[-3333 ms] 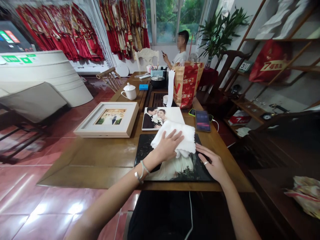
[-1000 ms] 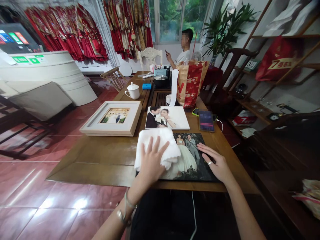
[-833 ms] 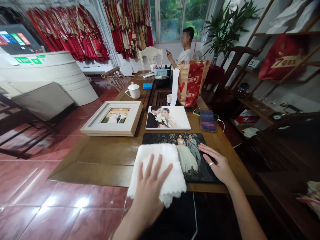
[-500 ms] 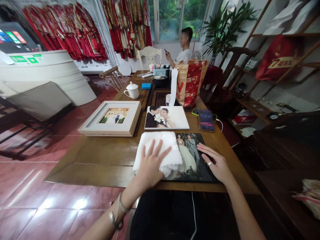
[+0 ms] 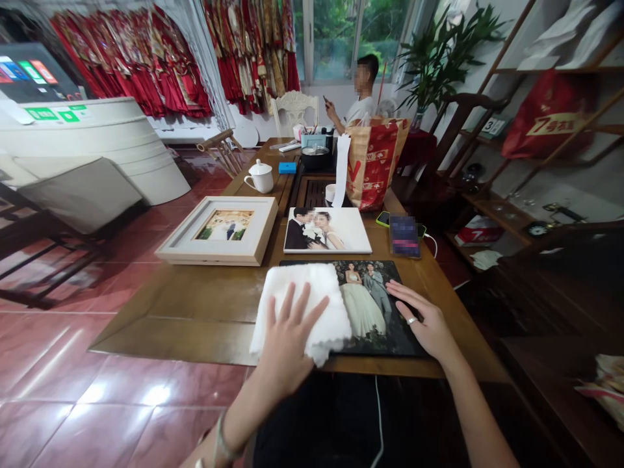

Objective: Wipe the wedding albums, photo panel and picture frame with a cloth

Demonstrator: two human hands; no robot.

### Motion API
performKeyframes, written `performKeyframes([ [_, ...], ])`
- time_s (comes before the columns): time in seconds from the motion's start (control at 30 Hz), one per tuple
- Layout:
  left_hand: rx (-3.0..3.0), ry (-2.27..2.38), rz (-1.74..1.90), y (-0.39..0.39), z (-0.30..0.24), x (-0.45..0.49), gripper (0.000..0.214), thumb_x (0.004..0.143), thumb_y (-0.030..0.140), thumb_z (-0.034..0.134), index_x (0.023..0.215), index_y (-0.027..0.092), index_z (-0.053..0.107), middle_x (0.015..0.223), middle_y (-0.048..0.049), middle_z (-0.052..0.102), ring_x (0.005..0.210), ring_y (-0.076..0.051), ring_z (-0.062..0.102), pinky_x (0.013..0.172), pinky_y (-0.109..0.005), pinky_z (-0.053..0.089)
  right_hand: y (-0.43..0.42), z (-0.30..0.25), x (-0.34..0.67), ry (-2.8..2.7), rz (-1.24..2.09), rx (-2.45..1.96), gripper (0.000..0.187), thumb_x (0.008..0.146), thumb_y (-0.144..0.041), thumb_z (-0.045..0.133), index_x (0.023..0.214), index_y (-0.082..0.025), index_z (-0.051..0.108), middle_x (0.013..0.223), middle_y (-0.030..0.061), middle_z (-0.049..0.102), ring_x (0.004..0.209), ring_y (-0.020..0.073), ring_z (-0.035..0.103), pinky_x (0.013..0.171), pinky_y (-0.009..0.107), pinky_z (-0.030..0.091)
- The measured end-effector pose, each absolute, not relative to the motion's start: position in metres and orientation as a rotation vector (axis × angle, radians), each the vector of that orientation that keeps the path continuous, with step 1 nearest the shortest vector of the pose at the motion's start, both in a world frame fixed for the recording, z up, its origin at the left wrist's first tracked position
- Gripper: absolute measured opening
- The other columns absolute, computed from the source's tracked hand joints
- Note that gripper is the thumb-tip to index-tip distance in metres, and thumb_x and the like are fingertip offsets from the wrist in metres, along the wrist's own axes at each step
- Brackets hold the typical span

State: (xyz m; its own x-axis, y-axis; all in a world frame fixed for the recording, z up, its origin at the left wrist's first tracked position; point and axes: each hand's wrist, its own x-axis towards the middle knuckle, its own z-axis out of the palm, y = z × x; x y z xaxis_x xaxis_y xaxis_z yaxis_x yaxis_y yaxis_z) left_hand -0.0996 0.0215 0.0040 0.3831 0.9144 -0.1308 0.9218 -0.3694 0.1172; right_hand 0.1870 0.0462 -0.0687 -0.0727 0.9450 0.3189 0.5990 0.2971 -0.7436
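My left hand (image 5: pixel 290 335) lies flat with fingers spread on a folded white towel (image 5: pixel 273 286). Under the towel's right part is a dark wedding photo panel (image 5: pixel 368 299), its left side covered. Two people in wedding dress and grey suit show on the uncovered part. My right hand (image 5: pixel 423 320) rests at the panel's right side with its fingers stretched over the surface, a ring on one finger. Just behind the panel lies a pale wedding photo panel (image 5: pixel 348 227). To its left is a light wooden picture frame (image 5: pixel 266 237) with a small photo inside.
On the wooden table (image 5: pixel 195 292) stand a white lidded cup (image 5: pixel 260 177), a blue box (image 5: pixel 287 168) and a paper bag (image 5: pixel 380 162). A phone (image 5: pixel 404 237) with a white cable lies at the right edge. Further back, a person (image 5: pixel 361 97) holds a phone.
My left hand has slid the towel slightly left and toward me, baring the panel's upper edge. My right hand stays at the panel's right side.
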Motion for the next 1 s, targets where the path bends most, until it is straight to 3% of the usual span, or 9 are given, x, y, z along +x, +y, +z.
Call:
performKeyframes([
  [0.23,2.417,1.523,-0.169,-0.018,0.01,-0.099,0.106,0.052,0.005,0.052,0.146,0.039,0.018,0.156,0.0032,-0.004,0.141,-0.032,-0.01,0.109,-0.061,-0.002,0.046,-0.067,0.186,-1.769,0.559,-1.398,0.032,0.092,-0.033,0.048,0.12,-0.029,0.062,0.131,0.0039,0.06,0.125,0.0238,0.052,0.107,0.046,0.04],
  [0.37,2.46,1.535,-0.175,0.028,0.013,-0.096,0.102,0.054,0.004,0.052,0.146,0.036,0.021,0.157,0.0,0.003,0.142,-0.031,-0.007,0.111,-0.059,0.002,0.045,-0.067,0.185,-1.76,0.55,-1.397,0.031,0.091,-0.033,0.049,0.118,-0.027,0.064,0.13,0.0046,0.061,0.124,0.0238,0.053,0.107,0.046,0.04],
  [0.53,2.531,1.605,-0.051,0.103,0.01,-0.084,0.082,0.072,0.013,0.053,0.146,0.033,0.024,0.156,-0.0056,0.015,0.142,-0.035,0.004,0.108,-0.063,0.012,0.046,-0.069,0.185,-1.76,0.549,-1.387,0.03,0.091,-0.032,0.049,0.117,-0.025,0.064,0.129,0.0059,0.061,0.125,0.0228,0.052,0.108,0.046,0.039],
  [0.63,2.537,1.654,-0.037,0.118,0.004,-0.075,0.079,0.075,0.015,0.055,0.146,0.032,0.024,0.155,-0.0082,0.017,0.141,-0.037,0.008,0.106,-0.065,0.015,0.046,-0.07,0.186,-1.76,0.551,-1.378,0.03,0.091,-0.031,0.049,0.117,-0.024,0.064,0.129,0.0062,0.061,0.125,0.0225,0.052,0.108,0.046,0.038],
  [1.0,2.583,1.339,-0.113,-0.017,-0.008,-0.077,0.103,0.066,0.034,0.069,0.147,0.041,0.006,0.157,-0.005,-0.005,0.14,-0.038,-0.011,0.106,-0.066,-0.006,0.046,-0.069,0.185,-1.765,0.557,-1.384,0.031,0.091,-0.03,0.048,0.119,-0.026,0.063,0.129,0.0054,0.06,0.124,0.0225,0.053,0.106,0.045,0.041],
])
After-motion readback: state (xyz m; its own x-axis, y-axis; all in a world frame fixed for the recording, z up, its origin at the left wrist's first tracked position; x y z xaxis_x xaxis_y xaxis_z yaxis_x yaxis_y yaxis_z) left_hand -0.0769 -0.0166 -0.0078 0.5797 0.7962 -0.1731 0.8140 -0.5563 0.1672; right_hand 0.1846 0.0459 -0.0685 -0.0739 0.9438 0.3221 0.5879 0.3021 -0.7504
